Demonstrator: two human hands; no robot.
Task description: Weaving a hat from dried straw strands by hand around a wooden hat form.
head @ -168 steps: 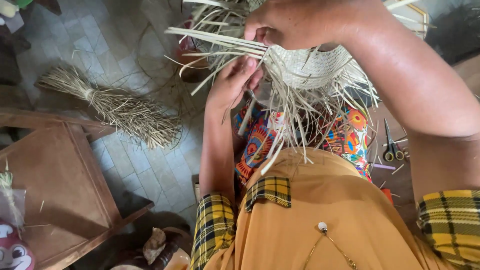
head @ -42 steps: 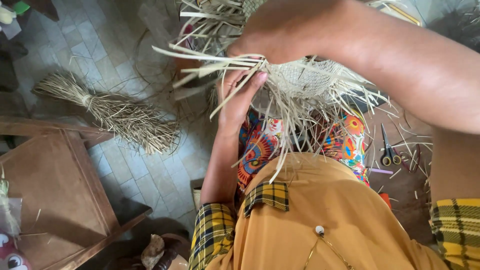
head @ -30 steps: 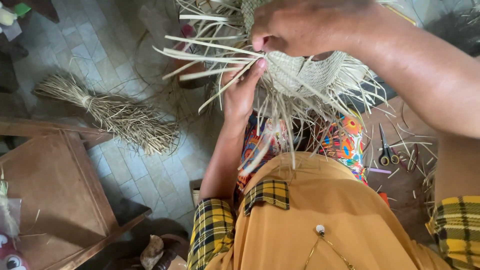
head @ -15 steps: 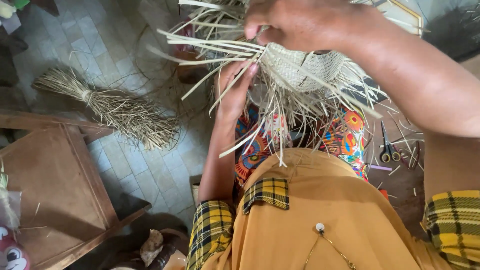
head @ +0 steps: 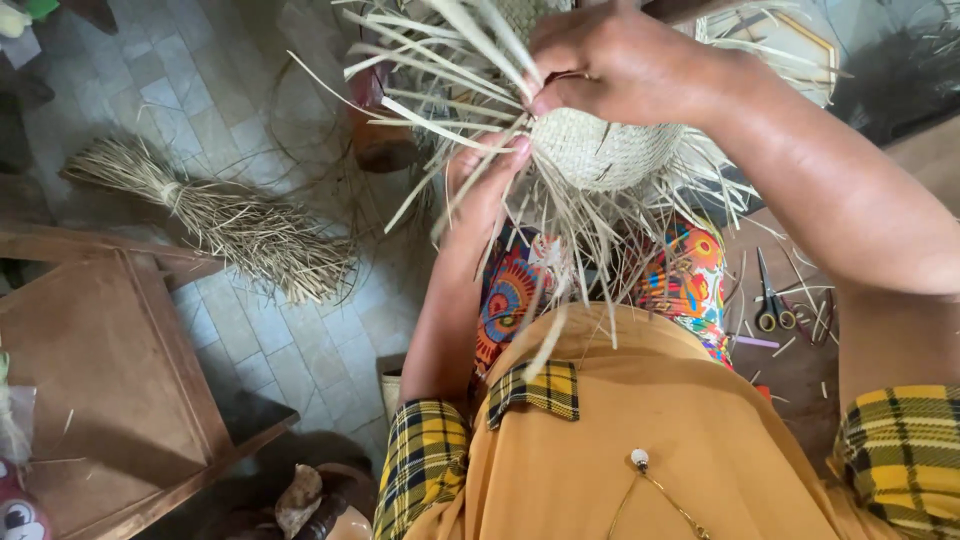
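We have lifted our right hand (head: 625, 65) onto the top of the woven basket (head: 605, 150) over our lap, fingers pinching a straw strand (head: 450, 115), while our left hand (head: 485, 185), fingers pressed together, now steadies loose strands beneath.

Both hands raised before the chest, right hand (head: 620, 65) curled above left hand (head: 485, 185).

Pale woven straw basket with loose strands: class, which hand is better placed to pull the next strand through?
Probably the right hand: it pinches strands atop the pale woven straw basket; the left hand supports underneath.
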